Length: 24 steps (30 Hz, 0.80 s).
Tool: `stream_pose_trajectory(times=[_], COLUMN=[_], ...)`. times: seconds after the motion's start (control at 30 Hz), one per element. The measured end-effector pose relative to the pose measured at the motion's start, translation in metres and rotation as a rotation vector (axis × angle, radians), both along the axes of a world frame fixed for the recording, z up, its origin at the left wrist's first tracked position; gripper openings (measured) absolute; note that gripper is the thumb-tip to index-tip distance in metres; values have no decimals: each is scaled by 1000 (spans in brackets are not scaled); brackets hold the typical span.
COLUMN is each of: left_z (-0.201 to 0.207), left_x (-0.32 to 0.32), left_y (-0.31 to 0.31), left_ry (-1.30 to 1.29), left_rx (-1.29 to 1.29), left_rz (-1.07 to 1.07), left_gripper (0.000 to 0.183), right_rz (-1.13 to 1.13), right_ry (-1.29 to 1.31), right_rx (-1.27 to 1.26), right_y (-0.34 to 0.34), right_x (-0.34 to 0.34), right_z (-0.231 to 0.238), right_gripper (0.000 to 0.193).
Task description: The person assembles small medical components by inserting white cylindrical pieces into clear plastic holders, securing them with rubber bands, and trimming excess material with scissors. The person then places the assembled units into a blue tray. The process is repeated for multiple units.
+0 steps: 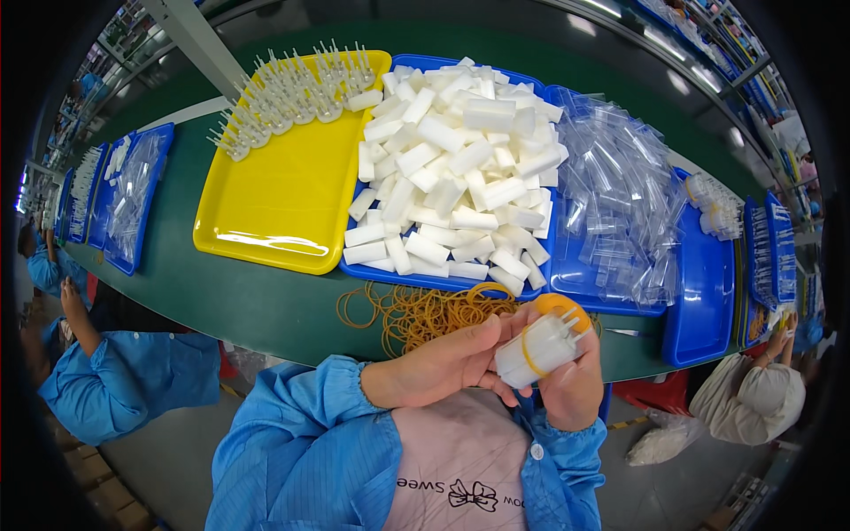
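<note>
A short whitish bundle (536, 348) with clear plastic around it and thin prongs at one end is ringed by a yellow-brown rubber band. My right hand (574, 389) is closed around the bundle from the right, and an orange cover (563, 310) sits on one of its fingers. From the left, my left hand (436, 361) reaches to the bundle, its fingers curled against the underside and its thumb held off. Loose rubber bands (431, 317) lie in a heap just beyond my hands. What the fingers press behind the bundle is hidden.
A yellow tray (274, 208) holds clear pronged pieces (297, 88) at its far end. White foam blocks (469, 159) pile up in a blue tray, beside clear plastic sleeves (611, 195) in another. Rightmost is a blue tray (699, 310) with banded bundles (715, 203). Co-workers sit on both sides.
</note>
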<state>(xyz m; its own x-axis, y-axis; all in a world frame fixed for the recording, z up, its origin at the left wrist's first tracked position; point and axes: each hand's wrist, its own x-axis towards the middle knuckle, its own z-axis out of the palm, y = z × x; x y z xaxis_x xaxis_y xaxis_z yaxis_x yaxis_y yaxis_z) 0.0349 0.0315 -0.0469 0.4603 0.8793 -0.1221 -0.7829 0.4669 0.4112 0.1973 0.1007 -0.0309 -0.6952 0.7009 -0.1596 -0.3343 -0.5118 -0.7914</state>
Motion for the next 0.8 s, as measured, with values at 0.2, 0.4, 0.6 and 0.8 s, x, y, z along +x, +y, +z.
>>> stream_pose_trajectory(times=[0.2,0.4,0.6,0.8], left_z=[-10,2,19,26], left_x=[1,-13,-39,-47], left_y=[1,-3,-26,-29], left_ry=[8,245,615,711], left_rx=[50,104,204,168], left_rz=[-29,27,299,566], left_gripper=[56,43,38,38], right_rz=[-107,-370,-994,-874], right_ry=[184,235,-599,-1063], right_rx=[-181,80,830,1011], right_y=[2,35,137,214], right_x=[-3,41,153,192], right_z=[-5,9,42,2], right_gripper=[69,73,48,45])
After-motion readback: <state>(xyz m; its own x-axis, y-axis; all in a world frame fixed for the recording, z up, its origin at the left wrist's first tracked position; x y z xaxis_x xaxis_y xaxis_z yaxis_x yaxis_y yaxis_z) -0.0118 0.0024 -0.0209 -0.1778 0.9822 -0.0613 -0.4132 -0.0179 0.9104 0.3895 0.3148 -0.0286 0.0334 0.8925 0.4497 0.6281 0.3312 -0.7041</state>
